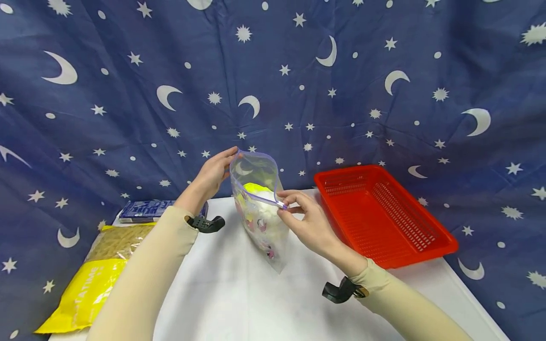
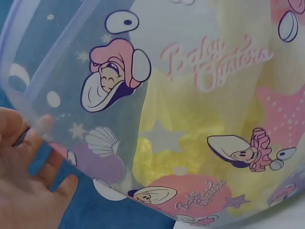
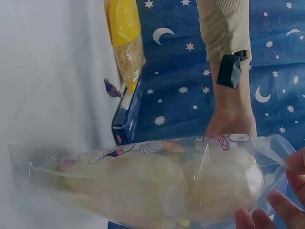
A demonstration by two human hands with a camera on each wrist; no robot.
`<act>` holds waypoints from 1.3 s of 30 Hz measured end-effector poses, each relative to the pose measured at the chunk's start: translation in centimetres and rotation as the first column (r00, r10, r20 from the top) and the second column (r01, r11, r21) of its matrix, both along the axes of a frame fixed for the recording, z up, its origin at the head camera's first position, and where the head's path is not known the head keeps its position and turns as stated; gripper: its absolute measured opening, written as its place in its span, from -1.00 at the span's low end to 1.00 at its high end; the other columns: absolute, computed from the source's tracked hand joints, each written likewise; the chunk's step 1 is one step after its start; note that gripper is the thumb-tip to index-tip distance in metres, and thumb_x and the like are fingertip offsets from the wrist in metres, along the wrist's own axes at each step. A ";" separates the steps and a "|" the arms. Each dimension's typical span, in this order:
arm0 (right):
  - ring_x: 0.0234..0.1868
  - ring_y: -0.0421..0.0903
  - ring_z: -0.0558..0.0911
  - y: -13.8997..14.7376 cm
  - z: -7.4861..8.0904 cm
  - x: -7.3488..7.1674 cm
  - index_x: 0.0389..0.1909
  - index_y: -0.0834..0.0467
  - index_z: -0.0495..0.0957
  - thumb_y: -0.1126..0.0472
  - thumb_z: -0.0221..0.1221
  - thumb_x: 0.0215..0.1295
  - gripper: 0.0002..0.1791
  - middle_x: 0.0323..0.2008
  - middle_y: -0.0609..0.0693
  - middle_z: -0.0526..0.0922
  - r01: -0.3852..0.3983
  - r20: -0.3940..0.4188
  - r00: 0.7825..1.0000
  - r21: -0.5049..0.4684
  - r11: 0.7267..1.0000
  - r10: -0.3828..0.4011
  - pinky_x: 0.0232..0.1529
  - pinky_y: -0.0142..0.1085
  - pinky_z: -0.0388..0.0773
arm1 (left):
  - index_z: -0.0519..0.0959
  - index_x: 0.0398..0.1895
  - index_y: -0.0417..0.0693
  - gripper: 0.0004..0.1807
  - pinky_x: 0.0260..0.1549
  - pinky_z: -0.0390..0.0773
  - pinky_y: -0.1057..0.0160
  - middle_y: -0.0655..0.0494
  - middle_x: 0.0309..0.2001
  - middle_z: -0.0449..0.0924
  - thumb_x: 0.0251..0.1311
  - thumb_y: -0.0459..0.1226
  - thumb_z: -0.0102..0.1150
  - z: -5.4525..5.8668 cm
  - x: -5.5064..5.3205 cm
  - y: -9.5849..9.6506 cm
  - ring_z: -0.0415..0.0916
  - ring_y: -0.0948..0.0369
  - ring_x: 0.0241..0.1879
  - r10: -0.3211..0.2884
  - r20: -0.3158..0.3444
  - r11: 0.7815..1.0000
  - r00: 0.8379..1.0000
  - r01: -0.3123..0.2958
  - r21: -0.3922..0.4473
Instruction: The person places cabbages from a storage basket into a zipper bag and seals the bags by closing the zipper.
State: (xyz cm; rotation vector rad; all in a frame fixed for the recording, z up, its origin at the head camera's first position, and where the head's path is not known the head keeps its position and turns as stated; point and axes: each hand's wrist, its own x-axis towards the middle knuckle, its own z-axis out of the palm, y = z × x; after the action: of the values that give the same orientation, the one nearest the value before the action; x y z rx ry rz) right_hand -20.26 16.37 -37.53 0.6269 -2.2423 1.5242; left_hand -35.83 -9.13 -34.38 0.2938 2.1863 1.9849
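Observation:
A translucent zip bag [image 1: 261,227] with a purple rim and cartoon oyster prints stands mouth-up over the white table, its mouth spread wide. Inside lie white rounded contents with something bright yellow, seen through the plastic [image 3: 143,186]. My left hand [image 1: 213,173] holds the bag's far left top corner; in the left wrist view the fingers [image 2: 33,148] are at its edge, some behind the film. With thumb and fingers, my right hand [image 1: 309,220] pinches the white slider [image 1: 281,204] at the near right end of the rim.
To the right sits a red plastic basket [image 1: 362,222] with slotted walls. On the left lie a yellow pasta bag [image 1: 91,284] and a dark blue box [image 1: 147,208]. Behind the table [image 1: 222,293] hangs a blue curtain [image 1: 273,71] with moons and stars.

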 end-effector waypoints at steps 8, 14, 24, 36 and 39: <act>0.09 -0.06 0.63 0.9 0.4 -0.8 -0.27 0.09 0.56 0.26 0.27 0.39 -0.93 0.12 -0.06 0.67 0.015 0.086 0.996 -0.050 0.999 -0.011 0.05 -0.15 0.68 | 0.46 0.41 -0.08 -0.49 0.45 0.24 0.01 0.05 0.38 0.45 0.56 -0.03 -0.02 -0.3 1.1 -1.5 0.25 0.11 0.44 0.077 -0.086 0.989 0.993 -0.087 -0.119; 0.04 -0.02 0.64 1.8 1.0 -2.1 -0.14 0.22 0.57 0.25 0.26 0.41 -0.87 0.05 0.06 0.69 0.043 0.167 0.986 -0.128 0.991 -0.022 0.05 -0.32 0.64 | 0.49 0.26 -0.20 -0.52 0.37 0.34 0.05 -0.05 0.16 0.51 0.55 -0.02 0.00 -0.7 2.7 -3.2 0.38 0.02 0.23 0.134 -0.122 0.982 0.983 -0.148 -0.114; -0.14 -0.09 0.65 3.2 1.0 -4.6 -0.05 0.31 0.46 0.24 0.19 0.48 -0.78 -0.08 0.12 0.73 0.084 0.295 0.955 -0.321 0.944 0.015 0.02 -0.29 0.67 | 0.47 0.18 -0.20 -0.59 0.41 0.33 0.11 -0.02 0.16 0.57 0.57 -0.06 -0.04 -1.3 6.1 -5.7 0.42 0.13 0.28 0.189 -0.181 0.980 0.965 -0.198 -0.030; -0.06 -0.13 0.70 2.9 0.7 -5.7 -0.07 0.25 0.48 0.24 0.20 0.48 -0.83 -0.11 0.00 0.77 0.071 0.303 0.951 -0.387 0.920 0.054 0.07 -0.26 0.66 | 0.45 0.17 -0.24 -0.55 0.41 0.34 0.08 -0.09 0.18 0.58 0.58 -0.03 -0.08 -1.8 9.1 -7.7 0.41 0.09 0.31 0.233 -0.178 0.968 0.956 -0.245 -0.053; -0.05 -0.14 0.70 2.5 0.5 -6.0 -0.06 0.26 0.47 0.23 0.19 0.49 -0.81 -0.06 0.07 0.76 0.068 0.313 0.948 -0.378 0.923 0.058 0.06 -0.27 0.66 | 0.44 0.20 -0.26 -0.54 0.37 0.39 0.09 -0.09 0.18 0.58 0.59 -0.04 -0.08 -2.3 9.2 -7.9 0.46 0.13 0.23 0.262 -0.154 0.959 0.953 -0.275 -0.071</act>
State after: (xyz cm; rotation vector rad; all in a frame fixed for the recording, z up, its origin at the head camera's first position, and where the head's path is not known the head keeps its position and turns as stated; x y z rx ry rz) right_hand -26.23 18.86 -36.98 0.2693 -2.0542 2.1170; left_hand -26.58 -17.04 -36.66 0.1339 2.5187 2.0450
